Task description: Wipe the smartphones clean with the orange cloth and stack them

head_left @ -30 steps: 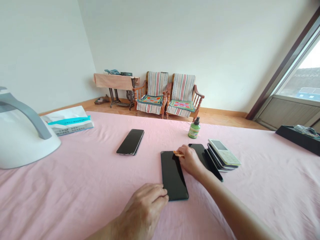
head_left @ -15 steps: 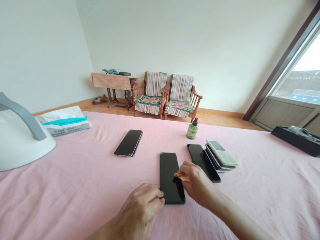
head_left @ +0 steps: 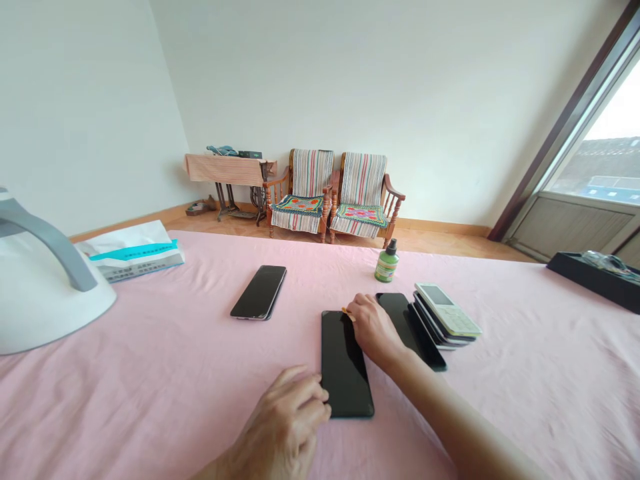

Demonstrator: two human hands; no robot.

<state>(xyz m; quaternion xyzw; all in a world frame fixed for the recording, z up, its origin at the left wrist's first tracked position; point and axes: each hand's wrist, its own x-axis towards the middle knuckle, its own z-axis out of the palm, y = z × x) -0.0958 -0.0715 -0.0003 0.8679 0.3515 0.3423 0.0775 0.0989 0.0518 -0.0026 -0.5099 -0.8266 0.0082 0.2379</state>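
A black smartphone (head_left: 345,373) lies face up on the pink cloth in front of me. My left hand (head_left: 287,413) is at its lower left edge, with bent fingertips pressed against the side and thumb near the corner; one outer finger stands apart. In my right hand (head_left: 373,327) a small orange-yellow cloth (head_left: 349,313) is pinched, mostly hidden by the fingers, and it touches the phone's top right corner. Beside that hand rests another dark smartphone (head_left: 400,313), next to a stack of phones topped by a white keypad phone (head_left: 447,310).
A separate smartphone (head_left: 259,293) lies left of centre. Behind the stack stands a green spray bottle (head_left: 387,265). A white, grey-handled appliance (head_left: 47,307) and a tissue pack (head_left: 135,257) are at left, a black tray (head_left: 595,277) at right. Two chairs (head_left: 313,180) stand beyond.
My right hand has moved the cloth up along the phone's right side to its top corner. My left hand stays at the lower left edge, one finger now lifted apart. The view tilted slightly.
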